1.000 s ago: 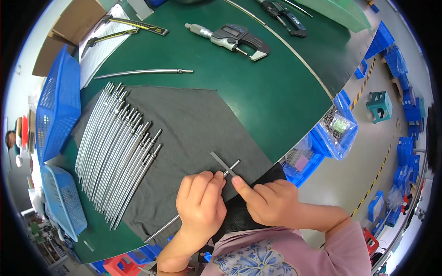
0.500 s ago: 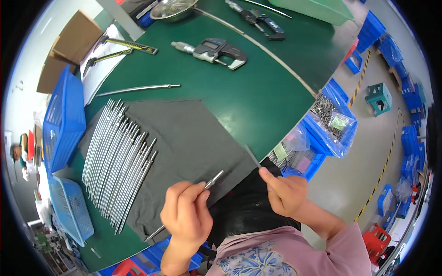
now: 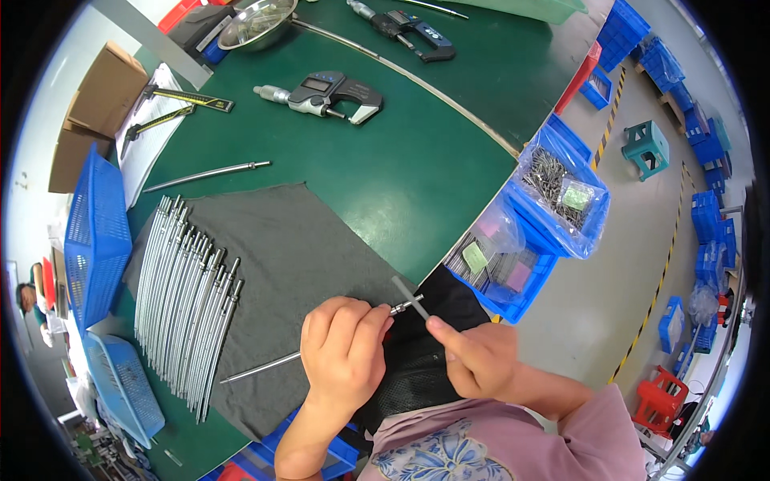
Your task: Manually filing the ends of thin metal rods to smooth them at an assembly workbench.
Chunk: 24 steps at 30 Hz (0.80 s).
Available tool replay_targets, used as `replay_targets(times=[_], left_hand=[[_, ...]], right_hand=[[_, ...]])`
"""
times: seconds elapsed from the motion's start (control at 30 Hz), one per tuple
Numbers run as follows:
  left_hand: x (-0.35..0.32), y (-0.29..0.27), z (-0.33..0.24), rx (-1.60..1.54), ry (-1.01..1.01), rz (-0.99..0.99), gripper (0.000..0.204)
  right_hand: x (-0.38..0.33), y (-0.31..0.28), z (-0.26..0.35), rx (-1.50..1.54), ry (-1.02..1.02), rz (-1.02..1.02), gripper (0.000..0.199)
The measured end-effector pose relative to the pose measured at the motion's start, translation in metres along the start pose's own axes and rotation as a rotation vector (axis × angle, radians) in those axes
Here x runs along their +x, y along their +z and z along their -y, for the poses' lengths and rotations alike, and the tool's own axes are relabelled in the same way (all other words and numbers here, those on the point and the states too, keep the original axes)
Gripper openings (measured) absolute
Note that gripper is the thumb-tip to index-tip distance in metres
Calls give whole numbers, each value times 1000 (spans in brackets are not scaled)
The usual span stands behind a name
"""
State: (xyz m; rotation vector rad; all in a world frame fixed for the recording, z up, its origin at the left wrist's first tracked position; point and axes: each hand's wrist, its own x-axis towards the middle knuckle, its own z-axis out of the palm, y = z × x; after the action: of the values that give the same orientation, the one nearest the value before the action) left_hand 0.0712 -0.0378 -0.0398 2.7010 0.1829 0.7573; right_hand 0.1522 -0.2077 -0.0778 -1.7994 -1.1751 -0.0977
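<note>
My left hand (image 3: pixel 343 353) grips a long thin metal rod (image 3: pixel 261 366) near its threaded end, which points right over the table's front edge. My right hand (image 3: pixel 473 357) pinches a small grey flat tool (image 3: pixel 407 295) and holds it against the rod's tip. Both hands hover above a black cloth (image 3: pixel 417 365) on my lap. Left of the hands, a row of several similar metal rods (image 3: pixel 183 301) lies on a grey cloth (image 3: pixel 297 264) spread over the green table (image 3: pixel 417 176).
One single rod (image 3: pixel 207 174) lies beyond the cloth. Two digital micrometers (image 3: pixel 325 90) (image 3: pixel 409 32) and a steel bowl (image 3: pixel 255 20) sit farther back. Blue baskets (image 3: pixel 95 228) stand at the left, blue bins of small parts (image 3: pixel 553 196) at the table's right edge.
My right hand came back in with the grey tool and set it against the rod's tip. The left hand kept hold of the rod. The view shifted slightly.
</note>
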Motion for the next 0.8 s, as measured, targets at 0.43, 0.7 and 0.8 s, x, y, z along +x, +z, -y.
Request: replay_targets(times=[0.43,0.7,0.8], left_hand=[[-4,3,2,-133,-94,-25,24],[-2,7,3,-202,-98,-53,22],[-3,5,4,-211,-102,-48,20]], right_hand=[[-4,15,13,-92,39,-18,58],[19,19,31,-299,53,11,56],[9,19,34,-317,69,25,57]])
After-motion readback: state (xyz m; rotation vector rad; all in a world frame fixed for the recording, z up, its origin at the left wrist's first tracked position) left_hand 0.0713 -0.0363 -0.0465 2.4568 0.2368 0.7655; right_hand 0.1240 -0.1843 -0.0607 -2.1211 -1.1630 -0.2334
